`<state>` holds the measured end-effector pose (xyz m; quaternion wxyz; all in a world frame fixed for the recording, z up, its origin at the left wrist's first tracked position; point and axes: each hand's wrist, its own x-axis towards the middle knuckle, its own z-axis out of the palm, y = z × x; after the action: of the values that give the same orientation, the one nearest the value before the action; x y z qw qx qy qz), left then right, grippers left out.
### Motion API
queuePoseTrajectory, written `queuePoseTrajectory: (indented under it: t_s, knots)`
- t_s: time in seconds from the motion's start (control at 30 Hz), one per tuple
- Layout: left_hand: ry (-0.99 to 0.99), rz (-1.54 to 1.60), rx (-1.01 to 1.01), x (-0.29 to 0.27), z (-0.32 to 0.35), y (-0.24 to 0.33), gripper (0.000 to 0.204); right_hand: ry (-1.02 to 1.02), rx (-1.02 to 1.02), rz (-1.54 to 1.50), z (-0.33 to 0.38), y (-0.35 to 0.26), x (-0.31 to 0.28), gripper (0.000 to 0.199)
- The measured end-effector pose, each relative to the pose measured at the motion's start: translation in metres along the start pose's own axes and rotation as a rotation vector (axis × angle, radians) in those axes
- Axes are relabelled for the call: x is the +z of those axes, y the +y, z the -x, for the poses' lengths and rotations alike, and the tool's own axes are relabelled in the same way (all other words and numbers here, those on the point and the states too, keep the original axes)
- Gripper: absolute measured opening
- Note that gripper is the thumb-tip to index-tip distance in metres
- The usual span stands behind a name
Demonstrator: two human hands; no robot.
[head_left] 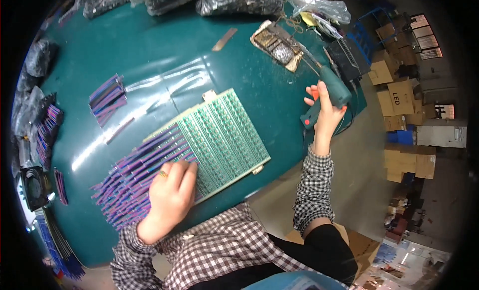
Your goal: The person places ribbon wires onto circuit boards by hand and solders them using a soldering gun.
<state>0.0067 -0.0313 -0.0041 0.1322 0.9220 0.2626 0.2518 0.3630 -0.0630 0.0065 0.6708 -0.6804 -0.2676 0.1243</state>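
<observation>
My right hand [327, 108] is wrapped round a dark green soldering gun [335, 86] with a red trigger. The gun's thin tip reaches toward a scorched metal tray [277, 45] holding solder residue. A panel of green circuit boards [224, 135] lies tilted in a pale frame in front of me. Blue and purple ribbon wires [134, 175] fan out from its left part. My left hand [172, 193], a ring on one finger, presses bent fingers together over the wire ends at the boards; its fingertips are partly hidden.
Bundled ribbon wires [107, 100] lie on the green table [149, 45], with a flat metal strip [224, 39] farther back. Dark plastic bags [239, 1] line the far edge. A black box [349, 58] stands beyond the gun. Cardboard boxes [399, 98] are stacked at right.
</observation>
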Motion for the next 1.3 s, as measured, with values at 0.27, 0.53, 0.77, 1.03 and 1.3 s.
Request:
queuePoseTrajectory:
  t_s: [0.27,0.53,0.77,1.03,1.3]
  knots:
    - [-0.106,0.086,-0.098,-0.026,-0.003,0.006,0.036,-0.039,0.41,-0.459,0.032,0.004,-0.022,0.046]
    - [0.029,0.092,-0.414,-0.099,-0.015,-0.068,0.026,-0.296,0.512,-0.713,0.035,0.043,-0.036,0.048]
    - [-0.254,0.257,-0.645,-0.054,-0.022,-0.166,0.012,-0.255,0.514,-0.659,0.039,0.042,-0.023,0.044]
    - [-0.043,0.165,-0.529,-0.045,-0.011,-0.164,0.01,-0.241,0.489,-0.56,0.039,0.037,-0.018,0.043]
    - [-0.007,0.445,-0.7,-0.049,-0.009,-0.162,0.014,-0.219,0.462,-0.525,0.041,0.035,-0.015,0.043]
